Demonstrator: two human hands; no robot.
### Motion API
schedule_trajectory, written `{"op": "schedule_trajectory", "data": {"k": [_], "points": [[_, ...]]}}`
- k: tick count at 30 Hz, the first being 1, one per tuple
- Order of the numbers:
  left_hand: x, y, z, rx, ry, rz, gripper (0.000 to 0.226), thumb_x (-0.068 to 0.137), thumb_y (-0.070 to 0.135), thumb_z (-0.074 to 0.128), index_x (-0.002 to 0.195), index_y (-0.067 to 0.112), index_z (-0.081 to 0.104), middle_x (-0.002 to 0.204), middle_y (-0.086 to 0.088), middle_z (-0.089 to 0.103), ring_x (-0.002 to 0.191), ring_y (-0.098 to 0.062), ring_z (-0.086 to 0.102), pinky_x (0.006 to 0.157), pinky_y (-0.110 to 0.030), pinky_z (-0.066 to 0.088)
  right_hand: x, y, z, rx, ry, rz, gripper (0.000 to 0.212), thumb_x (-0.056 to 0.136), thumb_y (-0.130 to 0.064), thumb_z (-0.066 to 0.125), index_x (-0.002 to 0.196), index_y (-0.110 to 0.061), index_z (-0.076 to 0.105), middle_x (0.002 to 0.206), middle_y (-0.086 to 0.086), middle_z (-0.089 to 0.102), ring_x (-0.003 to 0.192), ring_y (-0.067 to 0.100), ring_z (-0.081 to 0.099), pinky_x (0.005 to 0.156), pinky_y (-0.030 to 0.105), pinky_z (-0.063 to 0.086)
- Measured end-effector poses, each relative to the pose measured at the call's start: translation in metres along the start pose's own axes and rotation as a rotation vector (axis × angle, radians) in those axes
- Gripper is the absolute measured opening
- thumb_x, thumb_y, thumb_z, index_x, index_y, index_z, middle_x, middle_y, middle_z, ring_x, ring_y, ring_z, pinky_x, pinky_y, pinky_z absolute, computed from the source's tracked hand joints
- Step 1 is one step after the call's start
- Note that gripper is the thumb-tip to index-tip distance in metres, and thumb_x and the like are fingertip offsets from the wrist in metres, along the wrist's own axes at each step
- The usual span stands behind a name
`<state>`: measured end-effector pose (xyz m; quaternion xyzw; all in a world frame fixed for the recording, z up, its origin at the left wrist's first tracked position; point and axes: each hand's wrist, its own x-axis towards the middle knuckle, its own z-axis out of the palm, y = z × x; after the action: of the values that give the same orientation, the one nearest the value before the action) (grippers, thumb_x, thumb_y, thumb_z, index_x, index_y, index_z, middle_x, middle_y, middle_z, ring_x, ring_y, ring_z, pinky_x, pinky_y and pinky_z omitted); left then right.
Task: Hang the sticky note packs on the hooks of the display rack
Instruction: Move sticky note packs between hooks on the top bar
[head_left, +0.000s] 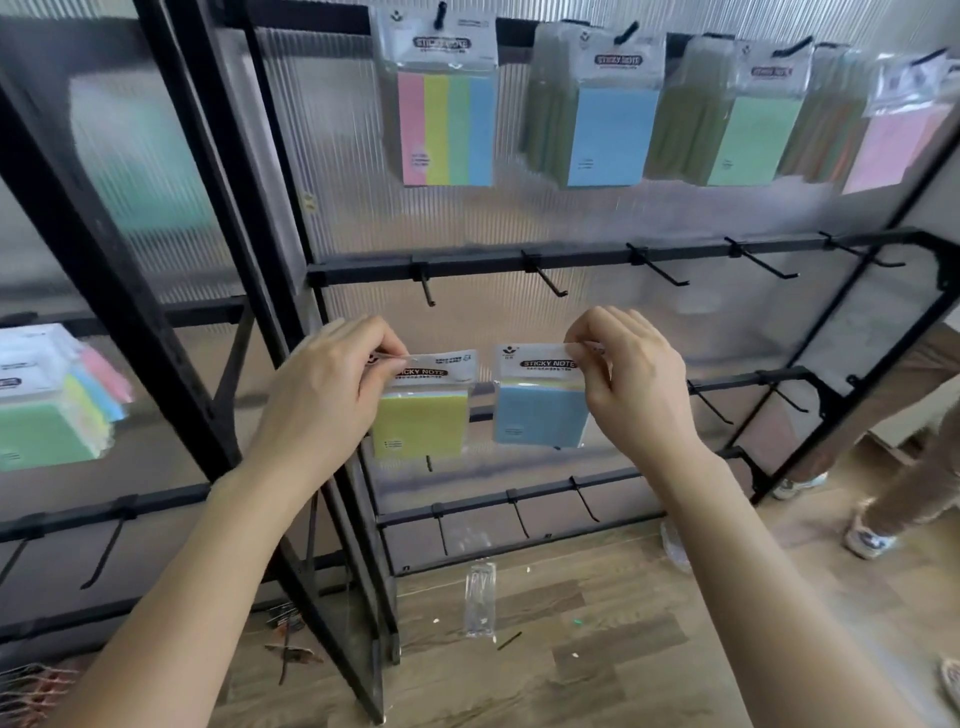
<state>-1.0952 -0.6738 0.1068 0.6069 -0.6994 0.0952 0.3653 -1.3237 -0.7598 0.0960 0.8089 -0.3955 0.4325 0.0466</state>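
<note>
My left hand (332, 384) pinches the header of a yellow sticky note pack (421, 423). A blue sticky note pack (540, 415) hangs from the pinch of my right hand (631, 374) at its top right corner. Both packs are in front of the black display rack (519, 267), below its second bar. That bar carries several bare hooks; the leftmost hook (427, 288) is just above the yellow pack and another hook (550, 283) is above the blue one. On the top row hang a striped four-colour pack (447, 130), blue packs (602, 135), green packs (753, 140) and pink packs (893, 150).
A second rack at the left holds more packs (57, 405). Lower bars carry bare hooks (584, 501). An empty clear wrapper (480, 597) lies on the wooden floor. A person's legs and shoes (872, 535) stand at the right beside the rack's end frame.
</note>
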Motion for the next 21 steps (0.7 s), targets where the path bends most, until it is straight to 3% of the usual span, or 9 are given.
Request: {"op": "schedule_trajectory", "data": {"k": [3, 8, 15, 21], "points": [[0.016, -0.005, 0.012, -0.025, -0.005, 0.017, 0.007, 0.086, 0.006, 0.06, 0.08, 0.01, 0.057, 0.077, 0.01, 0.052, 0.075, -0.01, 0.047, 0.066, -0.027, 0.039, 0.01, 0.013, 0.003, -0.01, 0.003, 0.005, 0.006, 0.08, -0.007, 0.05, 0.076, -0.012, 0.051, 0.074, -0.004, 0.054, 0.072, 0.021, 0.047, 0.058, 0.028, 0.028], [0.033, -0.005, 0.025, -0.003, -0.002, 0.001, 0.005, 0.085, 0.01, 0.06, 0.08, 0.01, 0.058, 0.077, 0.012, 0.05, 0.074, -0.007, 0.043, 0.066, -0.012, 0.028, 0.018, 0.028, 0.01, -0.023, 0.0, 0.022, 0.005, 0.079, -0.008, 0.051, 0.076, -0.011, 0.052, 0.073, -0.001, 0.055, 0.071, 0.021, 0.047, 0.058, 0.028, 0.028], [0.043, -0.011, 0.054, -0.011, -0.012, -0.068, 0.006, 0.087, 0.012, 0.058, 0.081, 0.01, 0.057, 0.077, 0.013, 0.048, 0.073, -0.008, 0.044, 0.06, -0.02, 0.029, 0.028, 0.053, 0.025, 0.028, -0.038, -0.004, 0.005, 0.08, -0.009, 0.05, 0.077, -0.011, 0.052, 0.074, -0.001, 0.056, 0.07, 0.023, 0.049, 0.058, 0.029, 0.033], [0.056, -0.014, 0.075, 0.052, -0.007, -0.196, 0.007, 0.089, 0.013, 0.057, 0.083, 0.011, 0.057, 0.075, 0.018, 0.043, 0.076, -0.011, 0.044, 0.065, -0.028, 0.03, 0.047, 0.077, 0.041, 0.119, -0.081, -0.067, 0.007, 0.081, -0.011, 0.048, 0.077, -0.012, 0.053, 0.076, 0.0, 0.058, 0.07, 0.023, 0.048, 0.056, 0.03, 0.037]]}}
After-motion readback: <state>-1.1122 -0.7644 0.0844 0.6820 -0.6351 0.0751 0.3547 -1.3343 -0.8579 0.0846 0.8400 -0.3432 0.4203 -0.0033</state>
